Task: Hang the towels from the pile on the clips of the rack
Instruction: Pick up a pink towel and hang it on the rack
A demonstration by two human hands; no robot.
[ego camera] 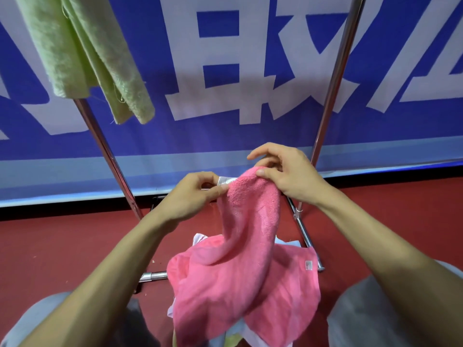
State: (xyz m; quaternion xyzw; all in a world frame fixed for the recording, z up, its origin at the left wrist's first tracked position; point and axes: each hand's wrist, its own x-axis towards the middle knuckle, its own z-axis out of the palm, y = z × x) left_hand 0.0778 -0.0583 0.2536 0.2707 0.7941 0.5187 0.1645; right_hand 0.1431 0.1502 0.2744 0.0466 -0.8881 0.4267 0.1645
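Observation:
A pink towel hangs from both my hands in the middle of the view. My left hand pinches its top edge beside a small silver label. My right hand pinches the same top edge a little farther right, thumb on the cloth. The towel's lower part drapes over the pile of towels on the floor, of which only white, blue and yellow-green bits show. A green towel hangs at the upper left from the rack. The clips are out of view.
The rack's two slanted metal legs stand left and right of my hands, with a base bar on the red floor. A blue banner with white characters lies close behind. My knees in grey trousers frame the pile.

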